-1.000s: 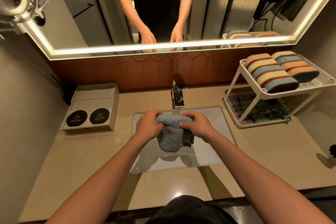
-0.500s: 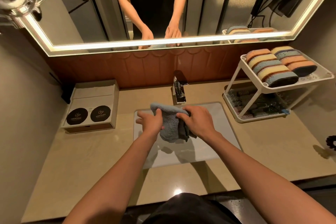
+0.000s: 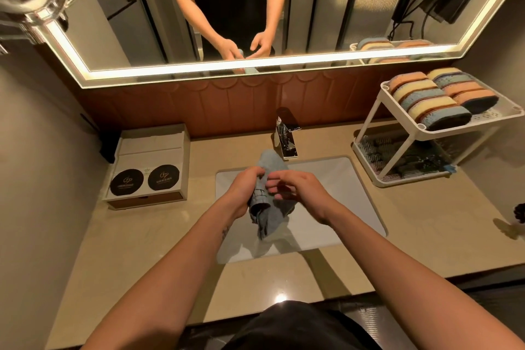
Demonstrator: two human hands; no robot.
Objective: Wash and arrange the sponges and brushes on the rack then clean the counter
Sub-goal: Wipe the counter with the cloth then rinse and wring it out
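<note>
At a bathroom vanity, a person stands over the white sink (image 3: 335,179) wringing a blue-grey cloth (image 3: 265,217). The left hand (image 3: 241,193) is wrapped tightly around the middle of the cloth, which stands bunched and nearly upright above the basin. Its top end reaches toward the chrome faucet (image 3: 285,139) and its tail hangs below the fist. The right hand (image 3: 301,190) sits just beside the cloth, fingers loosely bent and parted, closed around nothing.

On the beige counter (image 3: 426,221) to the right stands a white two-tier rack (image 3: 488,115). Striped sponges (image 3: 426,99) lie in two rows on its top tier and dark brushes (image 3: 397,156) on the bottom one. A white box (image 3: 147,150) bearing two black round labels sits to the left of the sink. The lit mirror (image 3: 312,8) above reflects both forearms.
</note>
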